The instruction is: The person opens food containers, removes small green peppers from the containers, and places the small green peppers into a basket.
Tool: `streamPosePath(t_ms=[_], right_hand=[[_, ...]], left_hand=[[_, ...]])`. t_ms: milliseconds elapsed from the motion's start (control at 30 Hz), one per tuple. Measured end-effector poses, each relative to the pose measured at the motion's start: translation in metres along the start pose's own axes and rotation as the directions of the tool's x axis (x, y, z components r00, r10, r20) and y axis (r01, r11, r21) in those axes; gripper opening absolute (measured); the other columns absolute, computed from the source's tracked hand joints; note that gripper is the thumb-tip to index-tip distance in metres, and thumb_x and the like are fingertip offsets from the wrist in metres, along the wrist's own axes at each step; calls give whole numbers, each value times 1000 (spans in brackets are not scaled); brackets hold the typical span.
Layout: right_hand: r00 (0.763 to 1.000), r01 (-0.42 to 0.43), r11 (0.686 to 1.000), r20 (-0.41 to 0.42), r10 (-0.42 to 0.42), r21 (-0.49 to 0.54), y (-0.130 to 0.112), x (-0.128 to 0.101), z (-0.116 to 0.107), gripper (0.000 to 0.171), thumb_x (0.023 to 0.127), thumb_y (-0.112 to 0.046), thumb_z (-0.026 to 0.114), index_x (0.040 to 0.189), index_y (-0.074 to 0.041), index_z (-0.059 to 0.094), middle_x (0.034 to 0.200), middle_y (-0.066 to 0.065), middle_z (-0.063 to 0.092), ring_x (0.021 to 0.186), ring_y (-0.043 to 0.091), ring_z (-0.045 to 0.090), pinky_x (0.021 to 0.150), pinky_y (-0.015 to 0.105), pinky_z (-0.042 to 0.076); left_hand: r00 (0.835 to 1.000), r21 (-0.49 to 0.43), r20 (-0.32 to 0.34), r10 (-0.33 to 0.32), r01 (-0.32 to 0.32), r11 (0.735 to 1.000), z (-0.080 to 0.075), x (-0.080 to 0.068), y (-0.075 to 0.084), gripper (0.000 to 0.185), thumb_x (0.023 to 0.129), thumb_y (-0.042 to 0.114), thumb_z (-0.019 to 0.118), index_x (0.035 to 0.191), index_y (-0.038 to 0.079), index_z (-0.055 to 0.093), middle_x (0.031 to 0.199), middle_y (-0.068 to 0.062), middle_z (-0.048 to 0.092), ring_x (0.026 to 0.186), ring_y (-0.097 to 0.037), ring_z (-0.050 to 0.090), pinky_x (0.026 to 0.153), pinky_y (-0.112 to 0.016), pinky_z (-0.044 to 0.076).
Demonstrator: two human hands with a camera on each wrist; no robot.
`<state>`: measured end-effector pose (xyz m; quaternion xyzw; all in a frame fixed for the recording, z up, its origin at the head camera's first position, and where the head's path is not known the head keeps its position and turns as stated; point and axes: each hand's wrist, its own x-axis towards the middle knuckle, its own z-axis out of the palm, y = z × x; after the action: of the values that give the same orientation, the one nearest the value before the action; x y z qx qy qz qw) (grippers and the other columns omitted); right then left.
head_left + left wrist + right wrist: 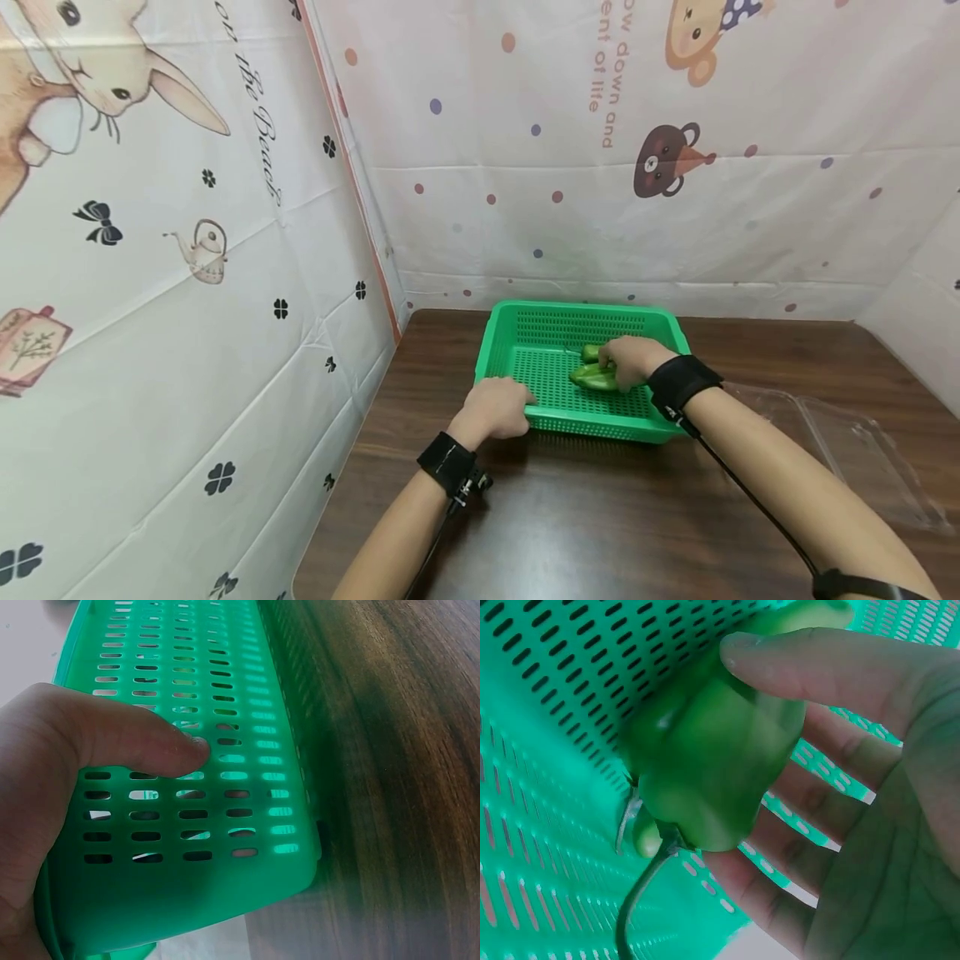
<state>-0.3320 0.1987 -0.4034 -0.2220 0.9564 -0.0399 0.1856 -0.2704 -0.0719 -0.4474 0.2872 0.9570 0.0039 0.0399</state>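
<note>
A green plastic basket [577, 417] with slotted walls stands on the table. My left hand [498, 407] grips its near left corner; in the left wrist view the thumb [150, 742] presses the outside of the wall while the other fingers are hidden behind it. Inside the basket, toward its right side, my right hand [633, 360] holds a green pepper [712, 765]. The thumb lies on the pepper and the fingers reach along its far side. Another green pepper [591, 353] lies close by, and thin curved stems show in the right wrist view.
A clear plastic tray or lid [840, 454] lies on the dark wooden table [600, 517], right of the basket and partly behind my right forearm. Printed cloth walls [480, 225] rise at the back and left, close to the table's edges.
</note>
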Motion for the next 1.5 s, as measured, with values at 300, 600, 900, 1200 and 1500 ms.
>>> streamPosePath(t_ms=[300, 600, 900, 1200, 1500], right_hand=[[998, 0, 999, -65, -2, -34, 0, 7, 12, 31, 84, 3, 71, 112, -8, 67, 107, 14, 67, 82, 23, 54, 69, 36, 45], [987, -4, 993, -158, -15, -118, -2, 8, 24, 26, 84, 1, 73, 107, -8, 65, 92, 11, 64, 77, 26, 57, 66, 39, 48], [981, -86, 986, -183, 58, -146, 2, 14, 30, 34, 78, -7, 83, 108, -8, 66, 91, 13, 66, 77, 27, 60, 64, 42, 50], [984, -102, 989, -155, 85, -106, 0, 13, 27, 35, 75, -3, 84, 103, -8, 64, 91, 13, 65, 76, 28, 60, 64, 42, 50], [988, -105, 991, -124, 94, -85, 0, 11, 26, 43, 70, -6, 89, 106, -10, 65, 95, 13, 67, 80, 27, 60, 65, 41, 52]], left_hand=[[1000, -3, -2, 3, -3, 1000, -1, -1, 0, 49, 81, 18, 65, 127, 36, 73, 110, 8, 76, 61, -10, 38, 48, -27, 30], [1000, -6, 3, -2, 2, 1000, -1, -2, 1, 50, 80, 17, 64, 127, 35, 73, 112, 8, 76, 61, -11, 38, 49, -28, 28], [1000, 23, 0, 16, -16, 1000, -3, -1, 1, 50, 80, 18, 64, 126, 34, 74, 105, 8, 76, 64, -11, 35, 53, -27, 28], [1000, 29, -2, 11, -11, 1000, -2, 0, 1, 48, 80, 19, 65, 125, 34, 74, 117, 9, 75, 69, -11, 44, 54, -26, 36], [1000, 14, -5, 12, -12, 1000, -2, -1, 1, 48, 79, 19, 66, 124, 33, 75, 117, 9, 75, 69, -10, 46, 54, -25, 39]])
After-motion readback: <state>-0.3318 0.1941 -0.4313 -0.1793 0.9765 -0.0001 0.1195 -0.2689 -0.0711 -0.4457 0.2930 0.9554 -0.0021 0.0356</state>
